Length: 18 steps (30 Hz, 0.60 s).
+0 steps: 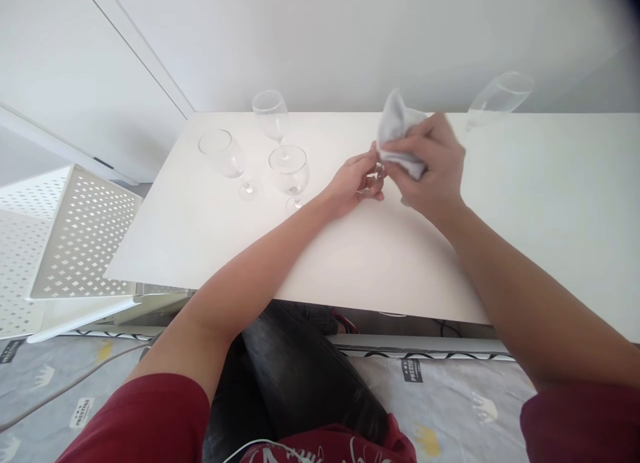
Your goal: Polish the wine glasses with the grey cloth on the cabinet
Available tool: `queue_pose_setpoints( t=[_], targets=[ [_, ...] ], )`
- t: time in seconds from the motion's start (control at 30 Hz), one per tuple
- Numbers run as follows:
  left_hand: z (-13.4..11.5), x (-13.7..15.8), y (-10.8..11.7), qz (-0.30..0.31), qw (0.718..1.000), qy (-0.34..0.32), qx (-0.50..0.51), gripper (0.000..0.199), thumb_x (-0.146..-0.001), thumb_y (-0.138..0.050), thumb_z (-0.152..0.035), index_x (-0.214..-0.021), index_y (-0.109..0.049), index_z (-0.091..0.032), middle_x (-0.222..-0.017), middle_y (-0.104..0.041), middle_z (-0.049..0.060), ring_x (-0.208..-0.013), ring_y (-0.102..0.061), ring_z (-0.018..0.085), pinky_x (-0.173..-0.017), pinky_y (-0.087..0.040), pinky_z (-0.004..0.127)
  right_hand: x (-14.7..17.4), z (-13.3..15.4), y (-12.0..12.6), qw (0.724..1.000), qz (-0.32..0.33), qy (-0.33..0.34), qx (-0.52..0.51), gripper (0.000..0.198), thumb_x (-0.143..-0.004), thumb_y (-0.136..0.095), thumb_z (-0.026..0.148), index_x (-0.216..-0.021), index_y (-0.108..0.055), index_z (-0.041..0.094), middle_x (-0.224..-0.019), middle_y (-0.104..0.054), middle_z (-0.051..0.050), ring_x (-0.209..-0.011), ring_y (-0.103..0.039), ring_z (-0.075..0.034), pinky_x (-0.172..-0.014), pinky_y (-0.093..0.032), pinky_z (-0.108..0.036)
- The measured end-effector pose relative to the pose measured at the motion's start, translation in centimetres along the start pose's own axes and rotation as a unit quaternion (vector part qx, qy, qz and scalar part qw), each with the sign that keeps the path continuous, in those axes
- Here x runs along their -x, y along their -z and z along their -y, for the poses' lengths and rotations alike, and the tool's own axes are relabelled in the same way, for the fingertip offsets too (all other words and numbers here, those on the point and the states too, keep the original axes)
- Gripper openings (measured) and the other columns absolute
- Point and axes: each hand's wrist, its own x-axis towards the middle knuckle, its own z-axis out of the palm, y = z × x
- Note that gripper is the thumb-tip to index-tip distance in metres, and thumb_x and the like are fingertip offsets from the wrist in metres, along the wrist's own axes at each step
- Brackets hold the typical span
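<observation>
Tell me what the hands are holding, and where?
The right hand grips a pale cloth by its bunched middle; the left hand holds a mostly hidden glass, seemingly by its stem.

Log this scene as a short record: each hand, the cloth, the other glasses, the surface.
Left hand: fingers around held glass, mostly hidden
Right hand: grips cloth
Cloth: pale gray, bunched
Left of hands: left glass, back glass, near glass, all stemmed
Right of hands: tall glass
Surface: white table
</observation>
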Motion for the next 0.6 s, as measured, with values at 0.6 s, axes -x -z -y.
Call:
queue_pose_setpoints(
  t=[0.6],
  targets=[
    [-1.0, 0.7, -0.3, 0.080, 0.990, 0.103, 0.053, 0.058, -0.097, -0.058, -0.073, -0.090, -0.071, -0.017, -0.065, -0.051, -0.002, -0.042, -0.040, 0.004, -0.046, -0.046, 0.021, -0.2, -0.8, 0.7, 0.998, -0.047, 0.019, 0.042, 0.025, -0.099, -0.069, 0.042, -0.121, -0.081, 0.039, -0.095, -0.047, -0.009, -0.088, -0.053, -0.028, -0.078, -0.052, -0.049]
  ],
)
